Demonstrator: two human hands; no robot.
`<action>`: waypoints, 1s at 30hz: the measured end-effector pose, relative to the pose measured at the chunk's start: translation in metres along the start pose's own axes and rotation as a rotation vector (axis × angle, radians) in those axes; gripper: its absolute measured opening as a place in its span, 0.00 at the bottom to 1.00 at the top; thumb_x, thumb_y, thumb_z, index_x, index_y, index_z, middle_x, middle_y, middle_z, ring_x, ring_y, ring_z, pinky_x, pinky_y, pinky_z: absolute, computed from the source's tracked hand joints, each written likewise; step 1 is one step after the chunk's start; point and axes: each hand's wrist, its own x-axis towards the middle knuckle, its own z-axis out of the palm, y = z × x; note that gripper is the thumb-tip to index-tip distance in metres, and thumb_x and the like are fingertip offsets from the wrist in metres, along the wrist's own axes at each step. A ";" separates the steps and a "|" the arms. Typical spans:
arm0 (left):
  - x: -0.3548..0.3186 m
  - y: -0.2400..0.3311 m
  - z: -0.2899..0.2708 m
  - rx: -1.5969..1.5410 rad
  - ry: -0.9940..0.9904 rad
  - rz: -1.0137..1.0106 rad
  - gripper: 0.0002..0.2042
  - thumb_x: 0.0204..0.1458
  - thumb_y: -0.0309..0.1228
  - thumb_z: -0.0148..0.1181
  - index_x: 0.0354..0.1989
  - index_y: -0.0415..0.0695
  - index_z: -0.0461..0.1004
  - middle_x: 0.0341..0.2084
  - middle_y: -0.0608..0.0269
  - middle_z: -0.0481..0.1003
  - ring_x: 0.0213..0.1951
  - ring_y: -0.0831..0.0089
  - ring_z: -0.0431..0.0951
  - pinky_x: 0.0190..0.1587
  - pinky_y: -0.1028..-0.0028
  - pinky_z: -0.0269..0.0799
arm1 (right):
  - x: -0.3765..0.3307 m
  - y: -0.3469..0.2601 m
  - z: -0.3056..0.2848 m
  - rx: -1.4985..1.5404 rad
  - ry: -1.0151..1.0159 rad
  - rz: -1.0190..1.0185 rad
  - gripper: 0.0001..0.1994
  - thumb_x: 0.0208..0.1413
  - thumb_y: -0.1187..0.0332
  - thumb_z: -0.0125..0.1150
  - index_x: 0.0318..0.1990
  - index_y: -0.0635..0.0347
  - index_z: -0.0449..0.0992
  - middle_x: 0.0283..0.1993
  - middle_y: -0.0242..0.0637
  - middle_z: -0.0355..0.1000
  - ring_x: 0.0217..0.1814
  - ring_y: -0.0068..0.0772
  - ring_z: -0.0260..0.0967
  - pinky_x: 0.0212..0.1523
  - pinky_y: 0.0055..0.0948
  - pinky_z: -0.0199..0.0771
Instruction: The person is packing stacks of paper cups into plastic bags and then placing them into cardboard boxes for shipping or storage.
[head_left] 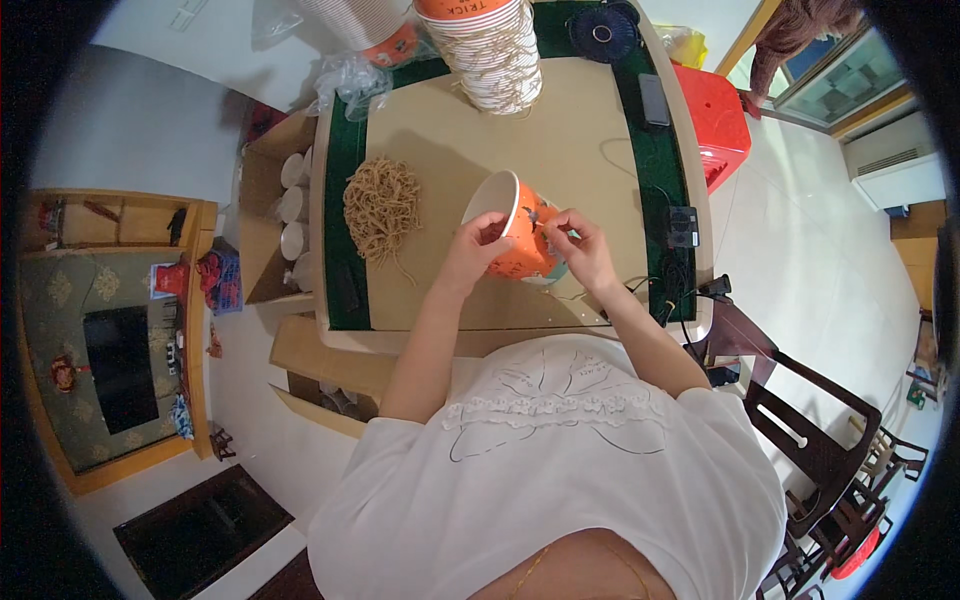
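An orange paper bucket point(520, 255) with dark printed figures and a white inside lies tilted between my hands, its mouth facing up and left. My left hand point(478, 250) grips its rim, thumb inside the mouth. Against the bucket's right side, the fingers of my right hand point(580, 245) are pinched together; whatever is in them is too small to make out. A thin pale strand shows below that hand, near the bucket's base. To the left lies a loose heap of tan cord point(382, 208), one end trailing toward me.
At the table's back stand a tall stack of paper buckets with cord point(497, 60) and another bucket stack point(360, 25) beside a clear plastic bag point(352, 85). A dark blue round object point(603, 33) and a black device point(682, 227) line the right side. A red stool point(710, 125) stands beyond.
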 end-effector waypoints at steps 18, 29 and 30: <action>0.012 -0.023 0.023 0.570 0.229 0.124 0.09 0.42 0.22 0.58 0.35 0.39 0.72 0.27 0.65 0.73 0.29 0.79 0.72 0.33 0.79 0.69 | -0.015 0.032 0.008 -0.154 -0.216 -0.103 0.04 0.50 0.75 0.56 0.34 0.61 0.71 0.38 0.33 0.67 0.37 0.25 0.66 0.33 0.22 0.67; 0.028 -0.024 0.018 0.641 0.300 0.263 0.09 0.39 0.23 0.57 0.31 0.39 0.72 0.24 0.61 0.74 0.25 0.72 0.74 0.30 0.74 0.70 | -0.007 0.020 0.002 -0.319 -0.111 -0.317 0.04 0.46 0.76 0.59 0.31 0.61 0.72 0.54 0.42 0.64 0.54 0.39 0.63 0.50 0.31 0.65; 0.030 -0.023 0.013 0.578 0.279 0.226 0.09 0.39 0.23 0.56 0.32 0.39 0.73 0.23 0.61 0.75 0.25 0.74 0.74 0.30 0.74 0.70 | -0.007 0.018 0.004 -0.368 -0.109 -0.321 0.05 0.45 0.76 0.60 0.31 0.61 0.73 0.55 0.42 0.63 0.55 0.41 0.62 0.51 0.33 0.64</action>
